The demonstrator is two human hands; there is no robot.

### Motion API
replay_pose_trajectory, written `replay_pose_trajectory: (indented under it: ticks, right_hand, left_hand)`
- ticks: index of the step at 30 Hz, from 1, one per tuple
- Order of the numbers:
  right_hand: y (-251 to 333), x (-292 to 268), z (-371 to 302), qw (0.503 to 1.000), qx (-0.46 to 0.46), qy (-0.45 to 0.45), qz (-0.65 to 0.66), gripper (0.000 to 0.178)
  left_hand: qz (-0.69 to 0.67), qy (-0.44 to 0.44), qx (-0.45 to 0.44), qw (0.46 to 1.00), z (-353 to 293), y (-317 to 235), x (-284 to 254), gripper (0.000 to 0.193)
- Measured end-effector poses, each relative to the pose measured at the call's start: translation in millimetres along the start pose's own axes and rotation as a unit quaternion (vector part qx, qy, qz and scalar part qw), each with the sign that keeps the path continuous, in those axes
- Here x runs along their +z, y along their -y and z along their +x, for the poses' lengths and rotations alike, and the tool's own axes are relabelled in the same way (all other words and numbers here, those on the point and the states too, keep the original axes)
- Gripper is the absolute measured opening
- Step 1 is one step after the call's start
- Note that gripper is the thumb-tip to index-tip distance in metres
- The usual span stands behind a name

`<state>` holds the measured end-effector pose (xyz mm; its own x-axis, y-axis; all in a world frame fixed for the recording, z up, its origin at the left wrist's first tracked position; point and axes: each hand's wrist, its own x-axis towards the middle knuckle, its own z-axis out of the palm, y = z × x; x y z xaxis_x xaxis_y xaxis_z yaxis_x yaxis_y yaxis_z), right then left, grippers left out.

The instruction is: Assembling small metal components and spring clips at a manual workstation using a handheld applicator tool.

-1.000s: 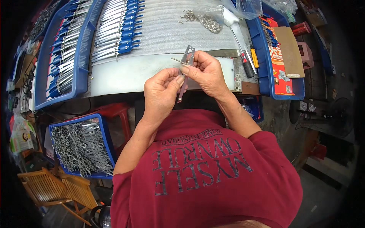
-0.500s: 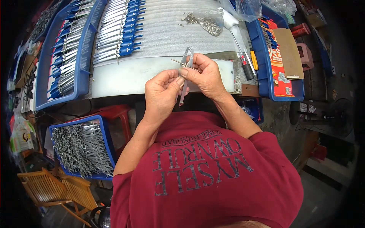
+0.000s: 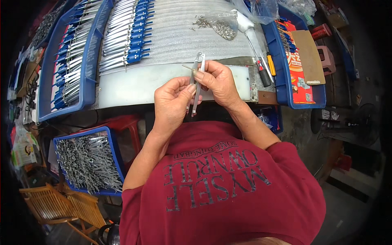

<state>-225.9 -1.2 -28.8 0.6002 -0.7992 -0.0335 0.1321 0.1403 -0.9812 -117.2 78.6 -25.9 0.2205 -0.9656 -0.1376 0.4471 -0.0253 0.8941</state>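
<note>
- As I look down through the head camera, the left hand [image 3: 173,97] is pinched, thumb against fingers, on the lower part of the slim metal strips [image 3: 197,96].
- I see the right hand [image 3: 221,83] clamped higher on the same strips, a thin pin [image 3: 187,66] jutting leftward near its thumb.
- From here, the strips appear raised over the near edge of the workbench [image 3: 255,83], where a white board [image 3: 126,87] lies.
- Toward the far edge I have blue-ended pieces [image 3: 135,41] in a row at left.
- Along the right edge lie screwdrivers [image 3: 264,76], beside a blue tray [image 3: 288,96].
</note>
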Motion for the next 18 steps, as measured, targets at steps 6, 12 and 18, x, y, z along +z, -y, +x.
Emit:
replay_pose_trajectory:
  ticks: [6, 12, 18]
  right_hand:
    - [-9, -3, 1, 1.000, -0.021, -0.004, -0.015, 0.015]
    - [-8, -6, 0, 0.999, -0.009, -0.018, -0.039, 0.014]
    - [-5, 3, 1, 0.999, -0.023, -0.022, -0.006, 0.014]
  left_hand:
    - [0.022, -0.003, -0.007, 1.000, -1, 3, -2, 0.015]
    - [0.012, -0.004, -0.008, 1.000, -1, 2, 1, 0.015]
    - [0.002, -0.006, -0.013, 1.000, 0, 4, -2, 0.016]
